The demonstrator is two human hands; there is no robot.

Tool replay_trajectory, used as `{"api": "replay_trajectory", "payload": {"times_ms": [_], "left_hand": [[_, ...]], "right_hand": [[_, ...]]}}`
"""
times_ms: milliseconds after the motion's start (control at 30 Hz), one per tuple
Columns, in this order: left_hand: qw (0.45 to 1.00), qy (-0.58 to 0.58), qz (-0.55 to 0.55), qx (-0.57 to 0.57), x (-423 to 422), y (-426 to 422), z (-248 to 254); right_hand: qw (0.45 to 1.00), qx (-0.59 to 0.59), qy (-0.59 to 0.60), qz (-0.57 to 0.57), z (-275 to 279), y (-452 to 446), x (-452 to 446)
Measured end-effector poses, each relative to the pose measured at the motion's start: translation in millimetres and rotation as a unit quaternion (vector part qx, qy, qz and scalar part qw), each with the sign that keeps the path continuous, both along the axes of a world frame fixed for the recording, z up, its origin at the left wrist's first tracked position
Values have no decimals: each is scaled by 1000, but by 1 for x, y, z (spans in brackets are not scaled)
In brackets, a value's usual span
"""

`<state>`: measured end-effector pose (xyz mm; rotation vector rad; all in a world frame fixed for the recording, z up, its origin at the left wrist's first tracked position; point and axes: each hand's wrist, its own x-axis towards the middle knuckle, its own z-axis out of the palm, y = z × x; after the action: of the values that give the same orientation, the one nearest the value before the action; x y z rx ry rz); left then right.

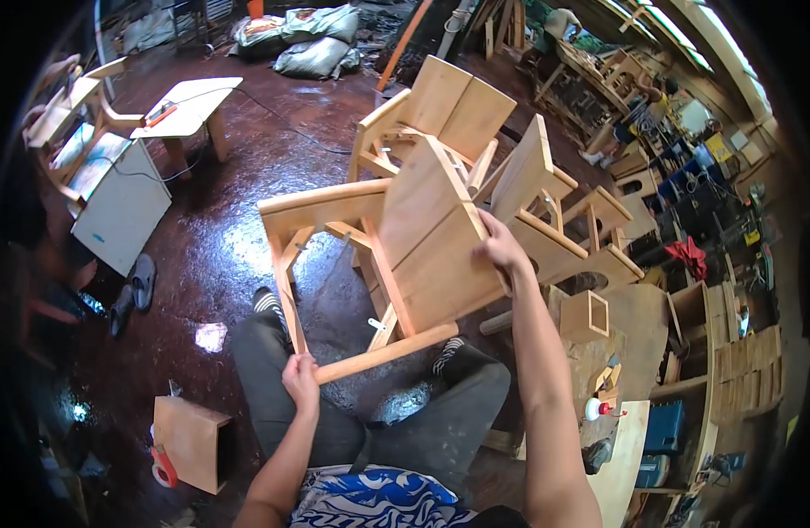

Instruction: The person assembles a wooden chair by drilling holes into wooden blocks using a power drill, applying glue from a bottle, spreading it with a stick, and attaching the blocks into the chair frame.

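Note:
A pale wooden chair (427, 233) is tilted in front of my seated body, with its broad panel on the right and an open frame on the left. My left hand (301, 383) is closed round the lower left corner of the frame, by the end of a rounded rail (387, 354). Higher up, my right hand (503, 251) grips the edge of the broad panel; its fingers partly disappear behind the wood. A small metal bracket (377, 325) shows on an inner brace. Just beyond stand more wooden chairs of like make, one (458, 97) behind and another (546, 207) to the right.
A small wooden box (584, 316) and a white bottle with a red cap (596, 409) sit on the workbench (629, 339) at right. At lower left are a wooden piece (189, 440) and a tape roll (164, 468). Sacks (312, 57) lie behind. Other people work at upper right.

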<state>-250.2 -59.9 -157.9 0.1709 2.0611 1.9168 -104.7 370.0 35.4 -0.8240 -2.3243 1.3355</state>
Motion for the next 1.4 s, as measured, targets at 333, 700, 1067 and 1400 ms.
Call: {"api": "replay_trajectory", "payload": {"times_ms": [333,700,1067,1400], "left_hand": [[946,7,-322,31,166,99,-33],[951,226,-210,-24,23,135,2],[952,288,-29,-104,-122,151,-25],[993,-17,74,91,-169,189,-51]], "right_hand": [[904,359,-181,-146,-7,83,13],[874,381,-188,-236,-15,85,16],[869,374,-201,-253,-14,89,12],[832,332,-369,-249,0,82,-4]]}}
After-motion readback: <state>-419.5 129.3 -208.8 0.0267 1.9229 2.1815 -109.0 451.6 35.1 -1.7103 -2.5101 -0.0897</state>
